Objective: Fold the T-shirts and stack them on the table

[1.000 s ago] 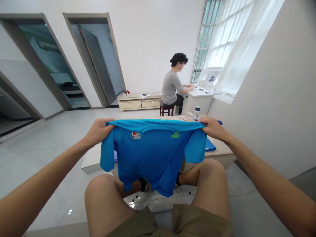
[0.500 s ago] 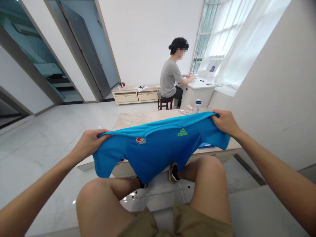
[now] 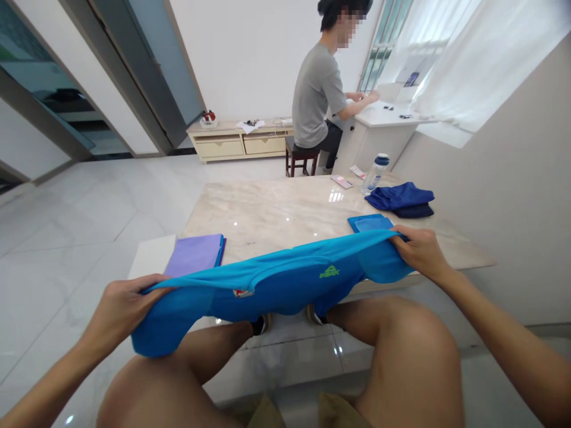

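Note:
A blue T-shirt (image 3: 276, 285) with a green logo is stretched sideways above my knees, its body hanging down in front of the table edge. My left hand (image 3: 129, 303) pinches its upper edge at the left sleeve. At the other sleeve, my right hand (image 3: 419, 249) grips the same edge between thumb and fingers. Behind the shirt's left part lies a folded purple cloth (image 3: 196, 254) with blue layers beneath. A folded blue cloth (image 3: 372, 223) rests just behind the right end of the shirt.
The marble-topped table (image 3: 263, 205) stands before my knees. On it are a dark blue garment (image 3: 401, 199), a water bottle (image 3: 376, 173) and a pink phone (image 3: 342, 182). Beyond, a person in a grey shirt (image 3: 314, 98) sits on a stool at a white desk (image 3: 388, 116).
Both hands have come lower in view with the shirt, still holding it. The view has tilted down, showing more of the table and the folded cloths. The shirt's lower part hangs less far down.

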Action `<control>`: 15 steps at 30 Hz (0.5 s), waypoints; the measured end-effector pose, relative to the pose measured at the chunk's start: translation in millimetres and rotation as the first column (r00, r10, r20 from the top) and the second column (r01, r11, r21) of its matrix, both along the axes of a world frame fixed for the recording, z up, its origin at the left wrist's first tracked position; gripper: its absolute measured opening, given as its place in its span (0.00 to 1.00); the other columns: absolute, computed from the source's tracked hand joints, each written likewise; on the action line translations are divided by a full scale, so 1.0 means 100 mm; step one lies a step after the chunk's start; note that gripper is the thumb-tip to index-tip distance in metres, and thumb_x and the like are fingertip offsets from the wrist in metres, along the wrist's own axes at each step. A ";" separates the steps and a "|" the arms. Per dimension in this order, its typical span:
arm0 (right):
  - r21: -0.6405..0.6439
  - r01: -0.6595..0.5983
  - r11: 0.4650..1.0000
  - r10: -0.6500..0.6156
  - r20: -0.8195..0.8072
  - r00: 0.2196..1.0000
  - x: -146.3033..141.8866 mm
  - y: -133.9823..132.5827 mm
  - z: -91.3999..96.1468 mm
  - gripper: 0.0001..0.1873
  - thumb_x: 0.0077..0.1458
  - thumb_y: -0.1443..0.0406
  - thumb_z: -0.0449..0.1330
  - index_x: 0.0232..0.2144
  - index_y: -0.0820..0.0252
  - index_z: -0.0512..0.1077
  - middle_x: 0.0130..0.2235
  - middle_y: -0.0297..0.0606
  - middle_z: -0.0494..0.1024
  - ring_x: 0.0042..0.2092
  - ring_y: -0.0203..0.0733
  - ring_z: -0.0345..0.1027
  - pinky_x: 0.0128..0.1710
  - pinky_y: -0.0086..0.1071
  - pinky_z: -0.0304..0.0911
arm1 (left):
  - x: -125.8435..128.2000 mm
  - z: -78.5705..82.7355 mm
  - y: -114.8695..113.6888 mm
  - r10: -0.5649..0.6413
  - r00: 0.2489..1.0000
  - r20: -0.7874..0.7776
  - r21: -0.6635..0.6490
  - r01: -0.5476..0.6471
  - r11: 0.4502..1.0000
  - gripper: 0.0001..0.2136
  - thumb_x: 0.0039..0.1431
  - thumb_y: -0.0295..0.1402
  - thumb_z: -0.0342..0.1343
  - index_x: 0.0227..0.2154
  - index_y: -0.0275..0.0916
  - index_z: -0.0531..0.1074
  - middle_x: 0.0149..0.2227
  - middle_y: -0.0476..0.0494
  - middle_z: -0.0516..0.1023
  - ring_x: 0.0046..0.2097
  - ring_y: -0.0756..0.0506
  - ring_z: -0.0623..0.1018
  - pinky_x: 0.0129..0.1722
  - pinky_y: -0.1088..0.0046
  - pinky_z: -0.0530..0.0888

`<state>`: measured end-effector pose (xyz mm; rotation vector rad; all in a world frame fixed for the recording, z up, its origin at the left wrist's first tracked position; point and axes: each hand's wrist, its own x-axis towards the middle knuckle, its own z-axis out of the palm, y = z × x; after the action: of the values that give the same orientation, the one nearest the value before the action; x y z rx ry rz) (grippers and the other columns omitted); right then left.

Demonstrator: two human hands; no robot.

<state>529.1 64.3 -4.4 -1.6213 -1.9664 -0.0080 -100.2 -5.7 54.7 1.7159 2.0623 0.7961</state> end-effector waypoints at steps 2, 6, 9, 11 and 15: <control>0.029 0.024 0.999 -0.025 0.019 1.000 0.02 0.12 -0.13 0.22 0.69 0.49 0.54 0.31 0.50 0.80 0.24 0.41 0.78 0.26 0.51 0.73 0.32 0.40 0.61 | -0.07 -0.12 0.12 0.032 0.999 -0.031 0.000 -0.032 0.999 0.15 0.42 0.60 0.60 0.21 0.59 0.84 0.23 0.56 0.83 0.26 0.37 0.81 0.27 0.66 0.74; 0.076 0.076 0.994 -0.081 0.071 0.994 -0.09 0.82 -0.17 0.22 0.71 0.49 0.56 0.32 0.53 0.81 0.25 0.42 0.79 0.29 0.50 0.74 0.34 0.39 0.61 | -0.15 -0.20 0.84 -0.027 0.989 -0.147 0.056 0.035 0.998 0.19 0.48 0.59 0.59 0.27 0.52 0.85 0.27 0.53 0.85 0.30 0.38 0.81 0.33 0.68 0.74; 0.051 0.157 0.986 -0.163 0.139 0.977 -0.39 1.72 0.06 0.19 0.73 0.54 0.60 0.39 0.60 0.82 0.35 0.50 0.84 0.39 0.55 0.78 0.42 0.42 0.65 | -0.15 -0.11 1.80 -0.109 0.953 -0.282 0.082 0.138 0.987 0.21 0.57 0.52 0.59 0.36 0.39 0.85 0.31 0.46 0.84 0.36 0.42 0.79 0.40 0.72 0.72; -0.014 0.212 0.977 -0.209 0.124 0.970 -0.67 2.29 0.25 0.14 0.74 0.61 0.61 0.50 0.66 0.81 0.46 0.56 0.85 0.49 0.59 0.79 0.52 0.49 0.66 | -0.11 -0.04 2.43 -0.097 0.922 -0.375 0.067 0.132 0.989 0.20 0.64 0.46 0.62 0.46 0.33 0.85 0.39 0.45 0.84 0.41 0.45 0.76 0.49 0.75 0.71; -0.089 0.247 0.965 -0.242 0.071 0.968 -1.21 2.80 0.43 0.28 0.70 0.76 0.52 0.70 0.79 0.64 0.63 0.66 0.76 0.64 0.63 0.72 0.62 0.55 0.65 | 0.12 -0.08 3.03 -0.025 0.918 -0.396 0.081 0.062 0.995 0.23 0.71 0.36 0.60 0.61 0.25 0.76 0.57 0.36 0.78 0.45 0.48 0.73 0.60 0.69 0.71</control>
<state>407.9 344.1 38.4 -1.9402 -1.8221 -0.0583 -88.4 297.1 46.9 2.1105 2.2581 0.5727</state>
